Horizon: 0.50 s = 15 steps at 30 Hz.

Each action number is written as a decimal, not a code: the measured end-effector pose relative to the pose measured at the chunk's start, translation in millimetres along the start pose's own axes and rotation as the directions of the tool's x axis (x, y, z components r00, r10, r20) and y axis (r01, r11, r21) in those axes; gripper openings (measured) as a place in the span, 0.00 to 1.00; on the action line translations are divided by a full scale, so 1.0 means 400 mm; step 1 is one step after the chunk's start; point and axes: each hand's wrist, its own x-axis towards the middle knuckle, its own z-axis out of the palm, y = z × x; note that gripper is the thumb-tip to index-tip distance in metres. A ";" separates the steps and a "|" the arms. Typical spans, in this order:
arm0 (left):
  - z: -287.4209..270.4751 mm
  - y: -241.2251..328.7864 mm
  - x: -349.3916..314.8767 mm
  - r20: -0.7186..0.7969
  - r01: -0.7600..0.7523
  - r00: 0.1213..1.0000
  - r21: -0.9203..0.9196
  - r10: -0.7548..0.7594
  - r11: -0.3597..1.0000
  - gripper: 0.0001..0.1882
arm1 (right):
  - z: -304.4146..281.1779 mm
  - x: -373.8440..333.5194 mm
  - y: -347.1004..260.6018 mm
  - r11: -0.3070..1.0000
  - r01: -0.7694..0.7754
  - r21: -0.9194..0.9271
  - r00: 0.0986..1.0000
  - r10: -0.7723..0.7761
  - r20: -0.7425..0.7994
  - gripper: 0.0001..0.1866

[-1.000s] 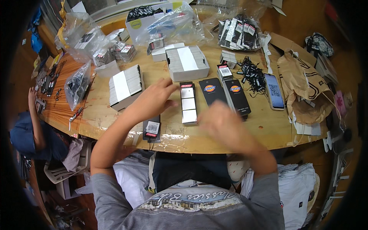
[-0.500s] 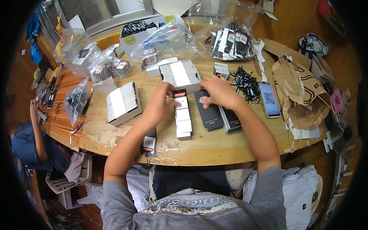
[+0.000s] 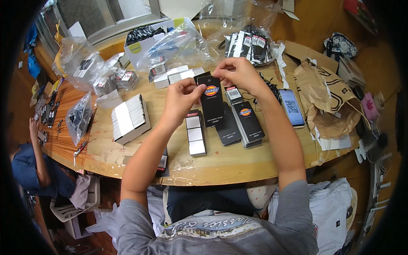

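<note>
A black hang tag with a coloured emblem hangs upright above the table, pinched by the thumb and fingers of my left hand. Behind its top shows another dark card edge. My right hand is closed in a pinch beside the tag's top hole; whatever its fingertips hold is too small to make out. Below lie a pile of black tags and a neater stack of black tags. Left of them is a narrow stack with white labels. Small barcode labels sit beyond the neater stack.
A box packed with white cards stands at left. Farther back are a white carton, clear bags and bagged tags. To the right are a phone and a paper bag. Another person sits at far left.
My left hand has come off the white-label stack and now holds a black hang tag raised. My right hand has lifted from the black tags, moving up and left. The view has shifted slightly.
</note>
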 end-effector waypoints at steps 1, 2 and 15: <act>0.001 -0.007 0.003 -0.028 -0.006 1.000 -0.013 0.006 1.000 0.07 | -0.014 0.011 0.031 0.999 -0.049 -0.019 0.999 0.049 -0.007 0.09; -0.005 -0.015 0.004 -0.058 -0.013 0.998 -0.023 0.012 1.000 0.07 | -0.029 0.016 0.056 0.948 -0.054 -0.313 0.998 0.042 -0.046 0.15; -0.006 -0.038 -0.009 -0.232 -0.128 0.964 0.009 0.127 0.992 0.11 | -0.082 0.014 0.134 0.988 0.047 -0.150 0.999 -0.050 -0.015 0.08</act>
